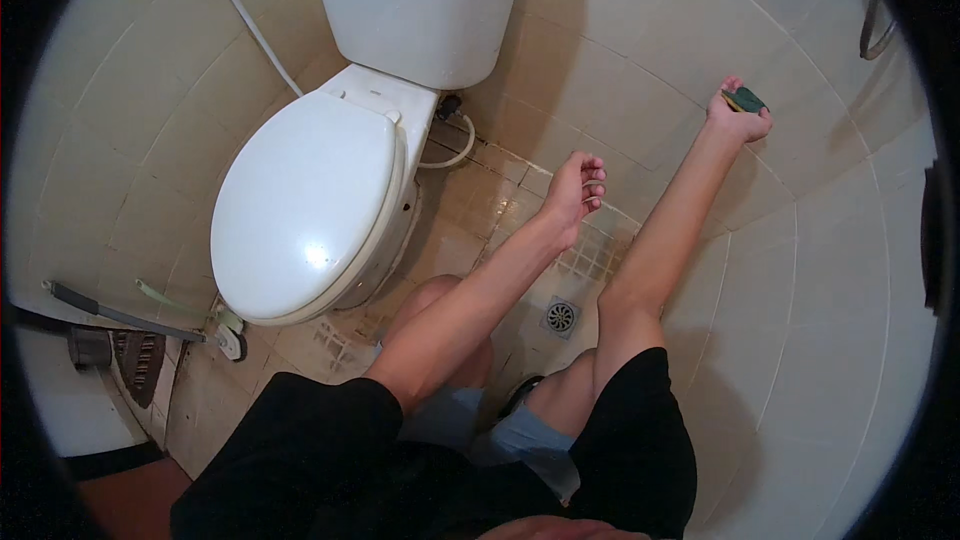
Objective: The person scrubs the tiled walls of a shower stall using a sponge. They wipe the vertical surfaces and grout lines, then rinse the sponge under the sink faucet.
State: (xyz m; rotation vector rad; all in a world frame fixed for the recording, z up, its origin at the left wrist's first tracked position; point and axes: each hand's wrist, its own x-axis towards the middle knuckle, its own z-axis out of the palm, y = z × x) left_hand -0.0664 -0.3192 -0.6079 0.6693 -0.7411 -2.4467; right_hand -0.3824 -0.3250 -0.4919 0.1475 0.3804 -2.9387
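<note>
My right hand (731, 120) is raised on the right, shut on a scouring sponge (747, 100). The sponge's dark green abrasive side faces up, and a thin yellow edge shows along the palm. Tiled wall (660, 120) lies close behind that hand; whether the sponge touches it I cannot tell. My left hand (576, 193) hangs in mid-air nearer the middle, its fingers loosely curled and apart, with nothing visible in them. Below it and to the right, a round-slotted floor drain (560, 316) is set in the floor tiles.
A white toilet (307, 202) with its lid down stands at left, its tank (420, 7) behind. A water hose (461, 154) loops beside it. The bidet spray hose (259, 34) runs along the left wall. A long-handled brush (150, 320) leans at lower left, near a brown mat (140, 366).
</note>
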